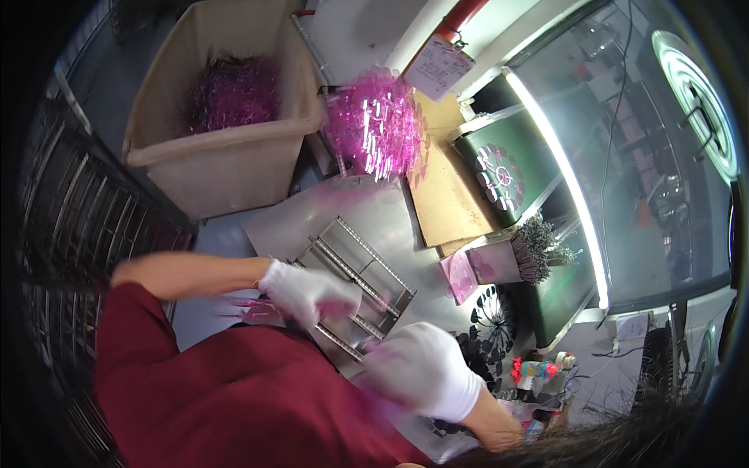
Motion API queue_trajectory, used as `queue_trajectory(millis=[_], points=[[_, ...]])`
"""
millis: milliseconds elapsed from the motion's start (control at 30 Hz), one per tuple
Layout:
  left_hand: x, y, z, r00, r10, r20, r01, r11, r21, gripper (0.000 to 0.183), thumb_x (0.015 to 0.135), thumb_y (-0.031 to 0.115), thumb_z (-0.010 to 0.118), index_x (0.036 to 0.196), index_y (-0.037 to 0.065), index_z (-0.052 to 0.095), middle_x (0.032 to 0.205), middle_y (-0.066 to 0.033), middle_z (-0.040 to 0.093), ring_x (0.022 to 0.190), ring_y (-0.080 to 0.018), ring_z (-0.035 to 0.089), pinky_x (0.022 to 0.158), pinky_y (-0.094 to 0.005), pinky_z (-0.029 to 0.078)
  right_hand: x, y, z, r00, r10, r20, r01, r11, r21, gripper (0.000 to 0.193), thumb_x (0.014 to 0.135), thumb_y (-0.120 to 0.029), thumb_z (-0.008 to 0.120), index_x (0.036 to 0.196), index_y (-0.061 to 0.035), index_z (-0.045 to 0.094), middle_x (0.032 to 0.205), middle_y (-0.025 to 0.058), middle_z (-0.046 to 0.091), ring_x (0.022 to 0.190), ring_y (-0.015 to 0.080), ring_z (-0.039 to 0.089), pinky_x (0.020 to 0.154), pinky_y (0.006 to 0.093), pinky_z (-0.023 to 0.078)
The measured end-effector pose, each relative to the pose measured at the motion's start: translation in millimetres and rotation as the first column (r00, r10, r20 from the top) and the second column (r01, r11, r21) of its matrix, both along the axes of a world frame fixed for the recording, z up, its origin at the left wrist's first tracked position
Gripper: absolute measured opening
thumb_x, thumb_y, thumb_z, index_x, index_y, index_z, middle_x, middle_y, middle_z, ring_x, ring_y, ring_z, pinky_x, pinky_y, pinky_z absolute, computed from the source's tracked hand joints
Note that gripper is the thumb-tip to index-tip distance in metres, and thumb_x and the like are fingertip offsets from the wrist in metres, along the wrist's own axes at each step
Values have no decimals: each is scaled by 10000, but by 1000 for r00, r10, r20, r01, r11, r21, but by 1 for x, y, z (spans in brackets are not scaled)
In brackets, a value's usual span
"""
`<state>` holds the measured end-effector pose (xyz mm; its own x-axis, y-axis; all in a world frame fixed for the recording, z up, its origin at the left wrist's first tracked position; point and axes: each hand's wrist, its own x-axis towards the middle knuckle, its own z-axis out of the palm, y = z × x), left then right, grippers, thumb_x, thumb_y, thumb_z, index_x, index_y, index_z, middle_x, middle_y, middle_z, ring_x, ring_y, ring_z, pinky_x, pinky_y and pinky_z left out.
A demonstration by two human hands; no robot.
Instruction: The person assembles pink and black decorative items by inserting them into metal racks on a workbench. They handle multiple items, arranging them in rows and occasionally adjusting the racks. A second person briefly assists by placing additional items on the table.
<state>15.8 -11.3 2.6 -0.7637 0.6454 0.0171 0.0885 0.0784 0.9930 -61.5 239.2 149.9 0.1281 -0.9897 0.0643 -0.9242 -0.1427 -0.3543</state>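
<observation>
A metal rack with toothed bars (pixel 367 285) lies on the steel table in front of me. My left hand (pixel 304 292), in a white glove, is over its near left side with the fingers bent together. A pinkish blur shows at those fingertips, too smeared to name. Magenta strips (pixel 253 309) show beside the left wrist. My right hand (pixel 421 370), also white-gloved, is at the rack's near right corner. Motion smears its fingers, and a faint purple blur lies below them.
A large beige bin (pixel 226 160) with magenta pieces stands far left. Beyond the rack are a heap of shiny magenta discs (pixel 374 129) and a cardboard sheet (pixel 445 199). Wire racks (pixel 78 234) stand left. On the right are a pot of thin stems (pixel 534 253) and small bottles (pixel 538 369).
</observation>
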Motion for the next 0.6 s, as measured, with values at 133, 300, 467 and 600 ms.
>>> queue_trajectory(millis=[133, 300, 467, 600], points=[[-30, -9, 24, 176, 952, -251, -554, 306, 774, 276, 846, -46, 696, 1032, 92, 546, 1034, -60, 566, 835, -184, 535, 682, -323, 477, 24, 13, -119, -276, -135, 952, 631, 721, 286, 345, 986, -295, 777, 1237, -93, 651, 1019, 75, 737, 954, 247, 708, 887, 457, 603], [-27, 8, 105, -438, 812, -386, -75, 394, 916, 488, 839, 110, 886, 1204, 229, 585, 1177, -62, 510, 943, -241, 501, 635, -333, 489, 66, -22, -119, -690, 89, 718, 405, 870, 281, 802, 898, -685, 759, 1379, -84, 533, 1236, 163, 686, 1018, 332, 691, 867, 480, 588], [-10, 34, 83, -370, 764, -529, -151, 513, 845, 809, 837, 241, 931, 1532, 358, 535, 1475, -41, 440, 1188, -276, 448, 972, -491, 539, 69, -9, -84, -681, 116, 723, 306, 942, 137, 804, 852, -572, 830, 1391, -79, 494, 1147, 204, 692, 891, 328, 702, 748, 431, 592], [-24, 29, 69, -173, 825, -539, -134, 522, 842, 728, 857, 10, 793, 1453, 349, 550, 1500, -50, 445, 1181, -260, 470, 763, -453, 559, 72, -16, -97, -520, 238, 820, 439, 898, 18, 604, 880, -275, 795, 1385, -93, 518, 1117, 195, 702, 894, 320, 711, 746, 437, 595]])
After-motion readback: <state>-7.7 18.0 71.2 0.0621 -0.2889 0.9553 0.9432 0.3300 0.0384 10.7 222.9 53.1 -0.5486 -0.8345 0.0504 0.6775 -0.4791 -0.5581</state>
